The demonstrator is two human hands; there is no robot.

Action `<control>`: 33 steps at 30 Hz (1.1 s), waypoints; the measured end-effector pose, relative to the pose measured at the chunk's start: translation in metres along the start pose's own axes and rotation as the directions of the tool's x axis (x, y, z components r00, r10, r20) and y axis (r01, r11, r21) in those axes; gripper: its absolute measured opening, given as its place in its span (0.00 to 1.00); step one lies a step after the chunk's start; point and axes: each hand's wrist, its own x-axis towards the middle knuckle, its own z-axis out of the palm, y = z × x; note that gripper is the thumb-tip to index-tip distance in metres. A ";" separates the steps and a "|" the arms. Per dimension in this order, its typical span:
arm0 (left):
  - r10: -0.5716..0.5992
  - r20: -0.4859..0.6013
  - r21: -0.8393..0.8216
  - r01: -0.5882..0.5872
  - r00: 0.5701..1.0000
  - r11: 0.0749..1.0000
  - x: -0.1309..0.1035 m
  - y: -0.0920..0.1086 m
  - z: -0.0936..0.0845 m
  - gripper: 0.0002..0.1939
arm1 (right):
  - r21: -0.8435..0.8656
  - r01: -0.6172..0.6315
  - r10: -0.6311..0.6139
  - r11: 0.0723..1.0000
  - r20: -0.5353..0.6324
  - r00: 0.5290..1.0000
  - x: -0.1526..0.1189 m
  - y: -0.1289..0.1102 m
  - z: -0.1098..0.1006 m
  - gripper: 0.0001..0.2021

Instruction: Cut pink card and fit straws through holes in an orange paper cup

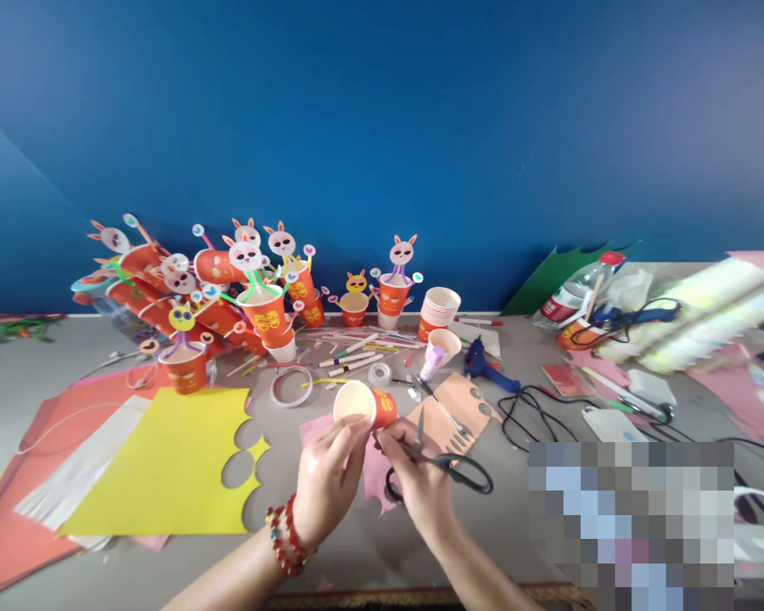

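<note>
An orange and white paper cup (385,409) lies tilted between my two hands, its mouth facing left. My left hand (334,471), a red bead bracelet at its wrist, grips the rim of the cup with fingers closed. My right hand (413,471) has its fingers pinched at the lower side of the cup; they may hold something small that I cannot make out. Black-handled scissors (464,472) lie on the table beside and partly behind my right hand. Under them are pink paper and an orange paper sheet (449,403) with cut edges.
Cups with rabbit faces (268,318) crowd the back left. A yellow sheet (171,467) lies at left. Behind the hands are a tape roll (291,387), markers and stacked cups (439,310). A blue glue gun (487,369), its black cable and a bottle (576,293) stand right.
</note>
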 end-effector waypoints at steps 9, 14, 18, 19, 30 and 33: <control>-0.220 0.091 -0.100 0.229 0.971 0.968 -0.001 0.002 0.003 0.10 | -0.562 0.541 -0.445 0.626 0.313 0.839 0.018 -0.009 -0.016 0.12; -0.266 0.047 -0.201 0.270 0.963 0.942 -0.002 0.000 0.007 0.10 | -0.537 0.523 -0.452 0.662 0.270 0.850 0.021 -0.012 -0.021 0.11; -0.269 0.008 -0.226 0.264 0.963 0.938 -0.003 -0.002 0.009 0.10 | -0.497 0.478 -0.362 0.724 0.315 0.877 0.018 -0.017 -0.024 0.12; -0.268 0.009 -0.228 0.263 0.963 0.937 -0.003 -0.002 0.009 0.10 | -0.492 0.461 -0.343 0.738 0.315 0.885 0.016 -0.017 -0.023 0.13; -0.216 0.017 -0.191 0.216 0.976 0.958 -0.006 0.005 0.007 0.09 | -0.398 0.320 -0.303 0.859 0.107 0.947 -0.001 -0.003 -0.007 0.13; -0.203 0.011 -0.195 0.201 0.979 0.960 -0.008 0.005 0.008 0.09 | -0.384 0.310 -0.315 0.870 0.051 0.948 -0.006 0.008 -0.004 0.14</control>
